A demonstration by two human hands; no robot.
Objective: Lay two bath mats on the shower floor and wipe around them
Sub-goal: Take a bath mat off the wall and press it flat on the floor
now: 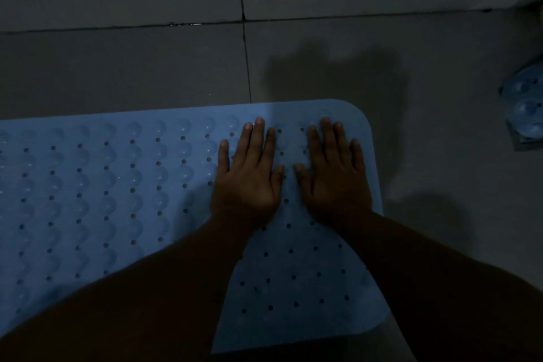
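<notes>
A light blue rubber bath mat (pixel 117 185) with rows of bumps and small holes lies flat on the grey tiled shower floor (pixel 117 67). It runs from the left edge to a rounded right end. My left hand (pixel 248 173) and my right hand (pixel 333 176) lie palm down side by side on the mat's right end, fingers straight and spread, pressing on it. A second blue mat (pixel 526 109), curled so its suction cups show, sits at the right edge of the view, apart from both hands.
Dark grout lines cross the floor, one running left to right beyond the mat (pixel 176 25) and one running away from me (pixel 245 53). Bare tiles lie to the right of the flat mat. The light is dim.
</notes>
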